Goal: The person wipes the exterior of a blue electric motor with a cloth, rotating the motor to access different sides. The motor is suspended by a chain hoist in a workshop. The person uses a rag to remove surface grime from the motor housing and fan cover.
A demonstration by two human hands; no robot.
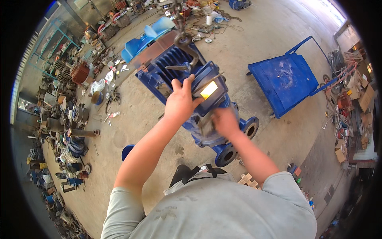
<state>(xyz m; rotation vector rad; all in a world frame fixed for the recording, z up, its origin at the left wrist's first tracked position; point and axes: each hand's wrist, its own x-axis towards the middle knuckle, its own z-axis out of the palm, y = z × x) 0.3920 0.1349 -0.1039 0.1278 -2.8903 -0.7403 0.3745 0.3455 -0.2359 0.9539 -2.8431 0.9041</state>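
A blue electric motor (pixel 163 67) with cooling fins stands before me, joined to a blue pump (pixel 207 137) with round flanged ports. A metal lifting hook (pixel 191 49) hangs over the motor, its tip by the fins. My left hand (pixel 180 101) lies with fingers spread against the edge of the motor's terminal box (pixel 211 81), which bears a shiny plate. Just below that box, my right hand (pixel 226 122) is at the joint between motor and pump. Motion smears its fingers, and a greyish blur beside them is too unclear to name.
A blue flatbed trolley (pixel 284 77) stands to the right. Light blue curved pieces (pixel 147 38) lie behind the motor. Motor parts and scrap (pixel 75 111) line the left side, and cardboard boxes (pixel 366 97) with cables are piled at the far right. Wooden blocks (pixel 248 180) lie near my right arm.
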